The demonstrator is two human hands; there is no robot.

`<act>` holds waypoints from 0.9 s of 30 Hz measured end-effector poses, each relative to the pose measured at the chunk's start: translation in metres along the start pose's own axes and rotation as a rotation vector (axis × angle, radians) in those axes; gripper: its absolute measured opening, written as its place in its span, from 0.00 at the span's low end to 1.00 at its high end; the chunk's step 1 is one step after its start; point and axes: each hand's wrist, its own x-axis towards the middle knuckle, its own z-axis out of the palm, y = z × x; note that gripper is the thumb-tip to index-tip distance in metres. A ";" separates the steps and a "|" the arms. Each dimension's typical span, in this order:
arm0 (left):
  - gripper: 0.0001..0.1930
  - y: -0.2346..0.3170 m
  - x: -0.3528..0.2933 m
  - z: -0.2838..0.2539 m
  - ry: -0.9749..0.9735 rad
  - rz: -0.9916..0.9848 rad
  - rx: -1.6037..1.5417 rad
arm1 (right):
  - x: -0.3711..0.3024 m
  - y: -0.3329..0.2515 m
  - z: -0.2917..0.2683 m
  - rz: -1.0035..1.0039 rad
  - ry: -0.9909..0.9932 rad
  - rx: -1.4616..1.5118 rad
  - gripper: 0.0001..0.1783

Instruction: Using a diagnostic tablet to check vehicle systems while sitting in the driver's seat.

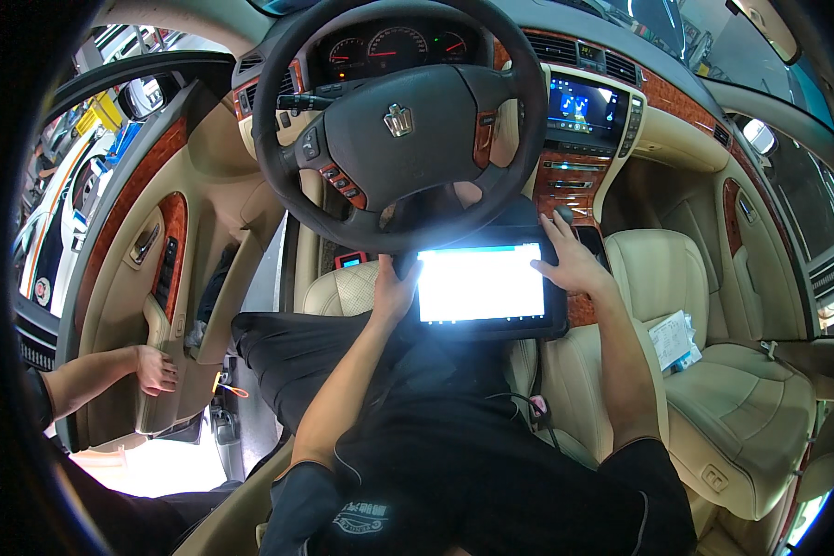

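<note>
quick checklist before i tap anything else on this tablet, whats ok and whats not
1. Left hand at the left edge of the black rectangular tablet: ok.
2. Right hand at its right edge: ok, thumb over the screen.
3. White-glowing screen readable: cannot tell, washed out.
4. Beige, wood-trimmed driver's door shut: not ok, open.
5. Co-worker's bare hand clear of that door: not ok, it appears to rest on it.

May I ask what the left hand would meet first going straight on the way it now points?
The left hand, holding the tablet, would probably meet the steering wheel's lower rim, though it might pass beneath; depth is unclear.
</note>
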 end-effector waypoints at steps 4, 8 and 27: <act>0.33 -0.012 0.004 0.000 -0.007 0.004 0.003 | 0.002 0.006 0.003 -0.015 0.014 0.012 0.46; 0.33 -0.017 0.006 0.000 -0.010 0.022 -0.017 | 0.002 0.004 0.002 -0.016 0.015 0.015 0.47; 0.32 -0.011 0.004 0.001 0.023 0.031 0.023 | 0.001 0.003 0.000 -0.018 0.001 0.019 0.50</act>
